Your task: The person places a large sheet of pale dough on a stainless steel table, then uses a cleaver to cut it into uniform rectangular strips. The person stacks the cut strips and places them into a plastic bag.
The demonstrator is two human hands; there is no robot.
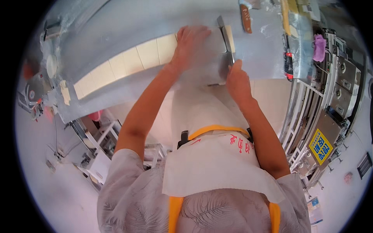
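Observation:
My right hand point(238, 83) grips a kitchen knife point(223, 35), its blade pointing away from me across the worktop. A narrow pale dough piece point(230, 39) lies against the right side of the blade. My left hand point(191, 43) is blurred over the right end of a long dough band point(116, 68); its fingers reach toward the knife, and whether they hold anything is unclear. Thin crosswise lines divide the band into several flat pieces. The metal worktop point(116, 35) beneath looks dusted with flour.
A wooden-handled tool point(246, 19) lies beyond the knife. A red-and-black tool point(288, 65) and a wooden rod point(285, 17) are near the right edge. Dough scraps point(65, 92) sit at the left end. A scale-like device point(32, 93) stands left, metal machinery point(341, 84) right.

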